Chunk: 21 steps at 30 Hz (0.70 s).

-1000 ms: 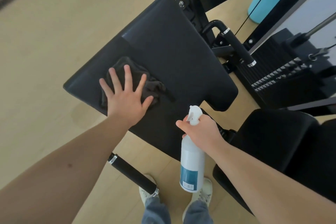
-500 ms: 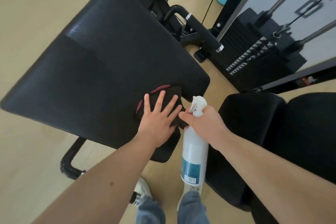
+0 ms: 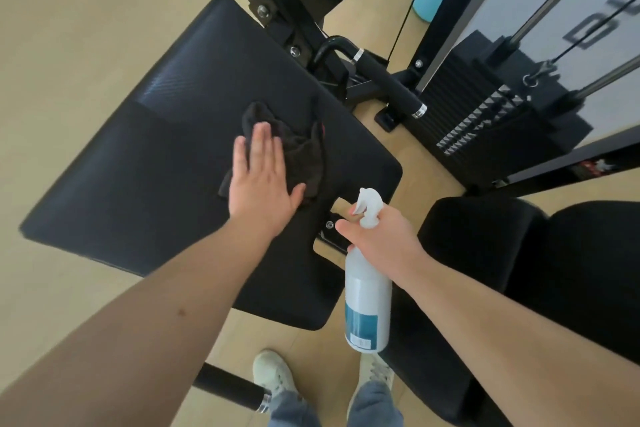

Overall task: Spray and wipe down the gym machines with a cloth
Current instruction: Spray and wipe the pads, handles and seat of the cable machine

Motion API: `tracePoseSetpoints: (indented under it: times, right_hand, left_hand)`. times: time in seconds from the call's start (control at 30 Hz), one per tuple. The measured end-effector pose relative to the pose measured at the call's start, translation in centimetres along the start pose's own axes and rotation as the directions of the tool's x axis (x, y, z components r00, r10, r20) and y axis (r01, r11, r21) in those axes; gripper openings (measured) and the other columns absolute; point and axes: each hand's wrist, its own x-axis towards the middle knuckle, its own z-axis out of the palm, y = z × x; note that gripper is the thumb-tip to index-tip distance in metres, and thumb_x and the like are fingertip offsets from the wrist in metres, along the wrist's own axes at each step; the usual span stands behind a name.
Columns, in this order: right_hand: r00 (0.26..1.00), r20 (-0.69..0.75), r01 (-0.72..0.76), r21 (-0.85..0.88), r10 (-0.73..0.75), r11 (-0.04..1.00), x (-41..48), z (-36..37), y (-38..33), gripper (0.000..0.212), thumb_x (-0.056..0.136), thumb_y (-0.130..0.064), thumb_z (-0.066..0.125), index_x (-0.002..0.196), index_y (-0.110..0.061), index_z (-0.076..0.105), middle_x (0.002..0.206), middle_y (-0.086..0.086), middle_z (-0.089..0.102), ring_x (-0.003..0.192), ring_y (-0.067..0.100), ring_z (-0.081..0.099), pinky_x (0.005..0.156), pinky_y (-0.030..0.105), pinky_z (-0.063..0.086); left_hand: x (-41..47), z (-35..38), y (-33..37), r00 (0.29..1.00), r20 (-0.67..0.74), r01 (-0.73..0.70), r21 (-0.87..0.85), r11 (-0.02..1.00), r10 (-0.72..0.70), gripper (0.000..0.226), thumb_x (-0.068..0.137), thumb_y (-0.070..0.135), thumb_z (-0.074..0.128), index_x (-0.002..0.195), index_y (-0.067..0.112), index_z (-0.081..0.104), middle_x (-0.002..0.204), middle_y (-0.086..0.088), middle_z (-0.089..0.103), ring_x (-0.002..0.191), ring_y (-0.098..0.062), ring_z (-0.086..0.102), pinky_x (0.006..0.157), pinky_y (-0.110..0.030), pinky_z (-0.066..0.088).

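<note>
left hand (image 3: 261,180) presses flat, fingers straight, on dark cloth (image 3: 298,149) bunched beyond fingertips; right hand (image 3: 382,239) grips spray bottle (image 3: 367,302).

Crumpled black cloth (image 3: 298,146) on pad (image 3: 138,163)

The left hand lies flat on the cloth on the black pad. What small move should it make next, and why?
Probably slide the left hand with the cloth toward the left end of the pad. The hand presses flat on the cloth right of the pad's middle, and a wide stretch of pad lies to its left. The right hand holds the spray bottle beside the pad.
</note>
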Motion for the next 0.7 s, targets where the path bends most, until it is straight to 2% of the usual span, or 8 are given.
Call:
tracePoseSetpoints:
  times: [0.13,0.2,0.27,0.37,0.53,0.6,0.7]
  right_hand:
    - [1.000,0.000,0.024,0.014,-0.024,1.000,0.7,-0.3,0.6,0.030,0.091,-0.050,0.069,0.079,-0.036,0.046,0.082,-0.015,0.057,0.076,0.009,0.059,0.061,0.017,0.040]
    - [0.999,-0.006,0.033,0.045,-0.032,0.998,0.8,-0.4,1.2,0.027,0.091,-0.048,0.070,0.082,-0.035,0.049,0.083,-0.013,0.060,0.078,0.009,0.061,0.062,0.019,0.042]
    - [1.000,-0.018,0.021,0.084,-0.019,0.996,1.0,-0.6,1.5,0.025,0.091,-0.046,0.070,0.084,-0.032,0.052,0.083,-0.011,0.061,0.077,0.010,0.062,0.063,0.019,0.042]
    - [1.000,-0.029,-0.005,0.082,0.008,0.997,1.0,-0.6,1.3,0.024,0.091,-0.046,0.071,0.088,-0.028,0.054,0.082,-0.010,0.061,0.075,0.010,0.062,0.061,0.019,0.042]
    - [1.000,0.013,0.022,-0.080,-0.021,0.997,1.3,0.1,0.2,0.027,0.091,-0.048,0.070,0.081,-0.031,0.052,0.084,-0.010,0.062,0.074,0.008,0.061,0.059,0.016,0.040]
    - [1.000,-0.008,0.018,-0.090,-0.019,0.996,1.3,-0.1,-0.7,0.028,0.090,-0.050,0.070,0.080,-0.032,0.051,0.082,-0.012,0.060,0.074,0.008,0.061,0.059,0.017,0.039]
    - [0.998,0.001,0.056,-0.070,-0.056,0.996,1.4,0.1,-2.6,0.024,0.091,-0.049,0.068,0.084,-0.031,0.055,0.087,-0.007,0.067,0.081,0.009,0.065,0.066,0.023,0.046]
  left_hand:
    - [-1.4,1.1,6.1,0.968,0.015,-0.249,-0.012,0.968,0.249,0.083,0.104,0.057,0.011,0.153,-0.003,-0.019,0.165,-0.028,-0.020,0.154,-0.042,-0.020,0.126,-0.057,-0.005]
    - [-1.5,1.5,7.2,0.962,0.003,-0.272,-0.069,0.960,0.273,0.077,0.106,0.052,0.011,0.153,0.001,-0.021,0.166,-0.026,-0.020,0.154,-0.042,-0.020,0.126,-0.056,-0.003]
    - [-1.3,1.6,6.3,0.957,-0.025,-0.291,-0.127,0.948,0.290,0.073,0.107,0.051,0.013,0.159,0.008,-0.014,0.168,-0.021,-0.018,0.155,-0.038,-0.019,0.126,-0.055,-0.003]
    - [-0.9,1.5,4.2,0.940,-0.022,-0.341,-0.104,0.934,0.340,0.069,0.106,0.053,0.009,0.163,0.016,-0.009,0.169,-0.013,-0.019,0.156,-0.031,-0.019,0.126,-0.055,-0.006]
    - [-0.3,0.5,-0.1,0.989,-0.020,-0.144,0.006,0.990,0.144,0.069,0.104,0.048,-0.003,0.161,0.010,-0.012,0.170,-0.013,-0.017,0.157,-0.031,-0.017,0.124,-0.057,-0.012]
    - [0.3,-0.2,-3.1,0.999,-0.015,-0.043,0.024,0.999,0.043,0.069,0.105,0.047,0.000,0.161,0.009,-0.010,0.171,-0.013,-0.013,0.157,-0.033,-0.013,0.123,-0.058,-0.013]
    - [1.2,-1.5,-7.7,0.995,0.025,0.090,0.094,0.991,-0.093,0.068,0.105,0.044,0.001,0.162,0.007,-0.009,0.171,-0.013,-0.011,0.157,-0.035,-0.014,0.120,-0.061,-0.016]
